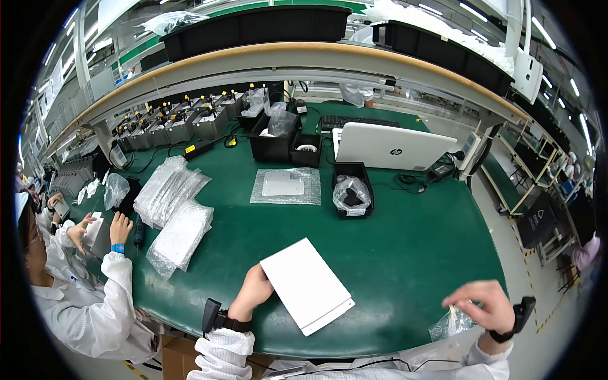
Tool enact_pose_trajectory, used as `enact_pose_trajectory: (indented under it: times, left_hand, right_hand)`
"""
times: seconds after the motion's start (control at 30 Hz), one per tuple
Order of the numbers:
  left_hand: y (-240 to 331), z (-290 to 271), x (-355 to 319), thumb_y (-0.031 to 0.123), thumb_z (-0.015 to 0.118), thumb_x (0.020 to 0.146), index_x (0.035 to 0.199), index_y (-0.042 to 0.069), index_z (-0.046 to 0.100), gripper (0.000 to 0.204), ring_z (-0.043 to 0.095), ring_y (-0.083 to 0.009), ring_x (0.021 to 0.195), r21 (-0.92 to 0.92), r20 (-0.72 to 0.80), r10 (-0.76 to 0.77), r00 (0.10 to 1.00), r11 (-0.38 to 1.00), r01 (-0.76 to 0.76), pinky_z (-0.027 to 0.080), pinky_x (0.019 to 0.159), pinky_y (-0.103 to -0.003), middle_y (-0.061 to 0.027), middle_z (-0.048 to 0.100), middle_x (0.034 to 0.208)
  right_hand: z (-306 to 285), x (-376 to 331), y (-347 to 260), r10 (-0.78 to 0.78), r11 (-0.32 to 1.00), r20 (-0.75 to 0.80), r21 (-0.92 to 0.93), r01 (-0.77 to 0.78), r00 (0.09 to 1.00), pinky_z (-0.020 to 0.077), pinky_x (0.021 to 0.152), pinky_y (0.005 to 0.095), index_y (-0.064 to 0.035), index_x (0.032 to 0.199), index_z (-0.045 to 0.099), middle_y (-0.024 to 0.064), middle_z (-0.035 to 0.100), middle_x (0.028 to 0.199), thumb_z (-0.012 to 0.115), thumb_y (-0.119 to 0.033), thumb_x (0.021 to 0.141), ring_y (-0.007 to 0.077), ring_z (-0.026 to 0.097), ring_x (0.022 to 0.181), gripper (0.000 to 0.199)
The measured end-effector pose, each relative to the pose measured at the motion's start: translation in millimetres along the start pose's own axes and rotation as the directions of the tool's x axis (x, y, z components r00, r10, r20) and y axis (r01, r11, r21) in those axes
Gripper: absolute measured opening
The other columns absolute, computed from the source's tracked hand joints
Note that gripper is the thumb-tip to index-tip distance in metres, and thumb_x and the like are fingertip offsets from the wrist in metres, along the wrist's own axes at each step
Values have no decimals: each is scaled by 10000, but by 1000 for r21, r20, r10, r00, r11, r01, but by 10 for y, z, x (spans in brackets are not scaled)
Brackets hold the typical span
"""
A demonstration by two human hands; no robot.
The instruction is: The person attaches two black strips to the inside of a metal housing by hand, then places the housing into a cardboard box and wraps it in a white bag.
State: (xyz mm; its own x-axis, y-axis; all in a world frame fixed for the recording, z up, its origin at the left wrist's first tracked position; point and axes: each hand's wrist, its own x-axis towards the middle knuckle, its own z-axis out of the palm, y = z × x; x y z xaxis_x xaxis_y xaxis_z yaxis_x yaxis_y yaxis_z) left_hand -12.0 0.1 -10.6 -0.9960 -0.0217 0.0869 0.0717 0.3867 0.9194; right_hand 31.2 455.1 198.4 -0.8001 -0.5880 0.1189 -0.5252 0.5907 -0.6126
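White box (307,285) slants over the near part of a green table (411,253), its left long edge grasped by the left hand (254,291); whether it touches the tabletop I cannot tell. Clock hours run from this box. Between 3 and 4, the right hand (487,307) bends its fingers over a clear plastic bag (451,324); whether they grip it I cannot tell. A co-worker (95,313) in a white coat is at 9, and a wood-edged shelf (304,47) spans 12.

At 1 o'clock a white laptop (380,145) bears a round dark logo, and a nearer black bin (369,180) has a pale label (356,213). A yellow label (190,149) marks a black adapter (202,149) at 11. Writing on both labels is too small to tell.

The table's near edge curves past at 6, near the box's lower end; its right edge passes 2, with grey floor (501,223) beyond. Green tabletop separates the box from bubble-wrapped packs (180,234) at 10, a flat white plate (283,184) at 12 and the bin.
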Motion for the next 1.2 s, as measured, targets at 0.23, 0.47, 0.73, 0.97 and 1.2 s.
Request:
enact_pose_trajectory:
  times: [0.23, 0.47, 0.73, 0.97, 1.2]
  left_hand:
    - [6, 158, 245, 6, 675, 892, 1152, -38, 668, 264, 659, -154, 1003, -159, -75, -8, 997, 987, -4, 526, 876, -313, -98, 734, 1091]
    - [-352, 118, 493, 28, 662, 913, 1190, -50, 645, 289, 648, -152, 1001, -240, -135, -3, 991, 970, -30, 524, 887, -316, -103, 723, 1109]
    - [-415, 154, 448, 19, 664, 904, 1170, -28, 665, 270, 668, -161, 992, -232, -172, -69, 983, 972, 27, 530, 874, -317, -84, 733, 1091]
    - [-300, 140, 400, -5, 680, 879, 1104, -44, 693, 228, 687, -161, 948, -205, -217, -60, 974, 979, 15, 547, 838, -319, -92, 743, 1055]
    - [-834, 86, 460, 29, 615, 917, 1130, -80, 670, 245, 697, -198, 936, -208, -314, -24, 949, 977, -44, 554, 802, -339, -156, 741, 1027]
  right_hand:
    - [672, 2486, 999, -215, 903, -148, -406, 139, 965, 533, 844, 431, -60, 969, 751, 146, 728, 945, 647, -171, 886, 344, 658, 925, 173]
    - [1374, 3435, 1925, -249, 765, 52, -602, 229, 967, 523, 877, 435, -127, 932, 767, 56, 727, 947, 709, -261, 786, 304, 634, 1000, 206]
    - [1452, 3505, 1969, -343, 615, 9, -753, 232, 939, 528, 802, 397, -129, 760, 761, 62, 708, 776, 665, -233, 767, 255, 656, 881, 142]
    - [1460, 3418, 1901, -355, 719, -183, -681, 142, 917, 525, 794, 398, -105, 704, 717, 70, 703, 751, 646, -209, 786, 270, 658, 811, 151]
    - [1334, 3225, 1510, -238, 879, -467, -476, -15, 852, 495, 806, 408, -81, 717, 682, 110, 687, 741, 652, -217, 821, 284, 646, 737, 173]
